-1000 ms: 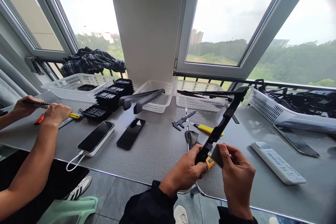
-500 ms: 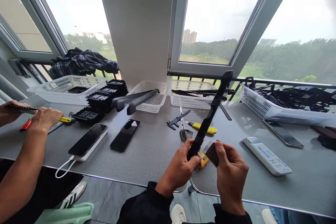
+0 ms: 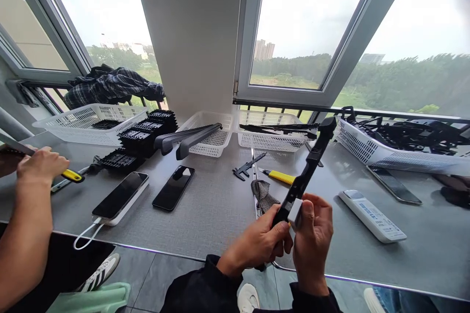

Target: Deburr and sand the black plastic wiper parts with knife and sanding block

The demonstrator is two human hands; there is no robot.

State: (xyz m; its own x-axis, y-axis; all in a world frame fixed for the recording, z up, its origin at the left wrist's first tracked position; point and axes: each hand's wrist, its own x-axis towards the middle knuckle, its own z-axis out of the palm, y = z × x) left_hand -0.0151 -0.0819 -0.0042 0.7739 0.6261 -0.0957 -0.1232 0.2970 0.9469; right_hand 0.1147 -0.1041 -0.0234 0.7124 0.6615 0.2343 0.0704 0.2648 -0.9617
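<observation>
My left hand (image 3: 262,239) is closed around the lower end of a long black plastic strip (image 3: 308,168), which slants up and away to the right. In my right hand (image 3: 314,234), a small light-grey block (image 3: 295,212) is pinched between thumb and fingers. The block lies against or very close to the strip, just above my left thumb; I cannot tell whether they touch. Behind my hands are a yellow utility knife (image 3: 282,177), a crumpled dark grey cloth (image 3: 263,194) and a black caliper (image 3: 245,170), all on the table.
A co-worker's hand (image 3: 42,164) holds a yellow-handled tool (image 3: 72,175) at the left. Phones (image 3: 174,188) and a white power-bank-like device (image 3: 372,216) lie on the table. White baskets (image 3: 216,149) with black parts line the back; black trays (image 3: 147,132) are stacked at the left.
The strip's far end has swung right and down. My right hand has moved left with the block, which has turned and come nearer the strip. The co-worker's hand has shifted left, lifting the yellow-handled tool.
</observation>
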